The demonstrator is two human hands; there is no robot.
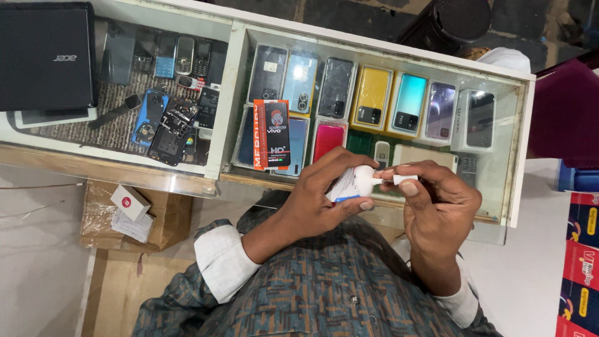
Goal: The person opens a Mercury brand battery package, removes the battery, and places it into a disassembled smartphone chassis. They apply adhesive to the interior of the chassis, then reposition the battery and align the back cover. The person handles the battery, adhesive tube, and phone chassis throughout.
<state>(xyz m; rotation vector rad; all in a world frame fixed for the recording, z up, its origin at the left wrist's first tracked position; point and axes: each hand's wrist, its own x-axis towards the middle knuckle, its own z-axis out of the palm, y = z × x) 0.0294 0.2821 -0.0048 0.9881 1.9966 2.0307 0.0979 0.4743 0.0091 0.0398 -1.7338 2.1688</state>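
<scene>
Gripping small white charger (362, 181), left hand (318, 200); right hand (437, 200) pinching white plug (399, 180); long axis sideways.

shirt: brown-teal woven pattern, buttoned | cuffs: white, rolled | hands: bare

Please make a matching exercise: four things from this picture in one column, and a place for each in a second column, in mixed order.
1. white plug
2. black laptop
3. orange package
4. yellow phone box

a. on the counter glass
b. between both hands
c. inside the glass case
d. far left on the counter

Pairs: 1-b, 2-d, 3-a, 4-c
</scene>
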